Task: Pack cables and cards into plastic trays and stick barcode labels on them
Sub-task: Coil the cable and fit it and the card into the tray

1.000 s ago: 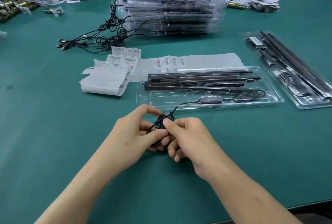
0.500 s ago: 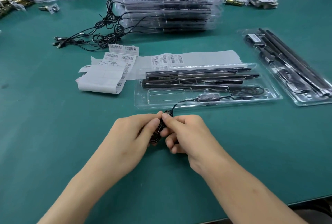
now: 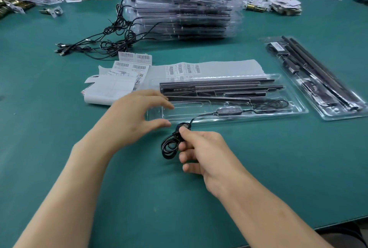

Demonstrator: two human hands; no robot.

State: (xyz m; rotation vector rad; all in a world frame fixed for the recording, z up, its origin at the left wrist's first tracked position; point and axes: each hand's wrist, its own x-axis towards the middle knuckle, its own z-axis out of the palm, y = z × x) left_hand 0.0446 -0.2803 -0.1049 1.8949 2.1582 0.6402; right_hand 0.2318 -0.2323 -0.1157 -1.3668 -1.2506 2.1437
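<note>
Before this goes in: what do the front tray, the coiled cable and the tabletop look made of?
Front tray: thin clear plastic, glossy; the green shows through and its edges glint. Coiled cable, pinched by the right hand: black smooth sheath, likely rubber or PVC; it bends in loose loops. Tabletop: matte green covering, perhaps a rubber or vinyl mat.
</note>
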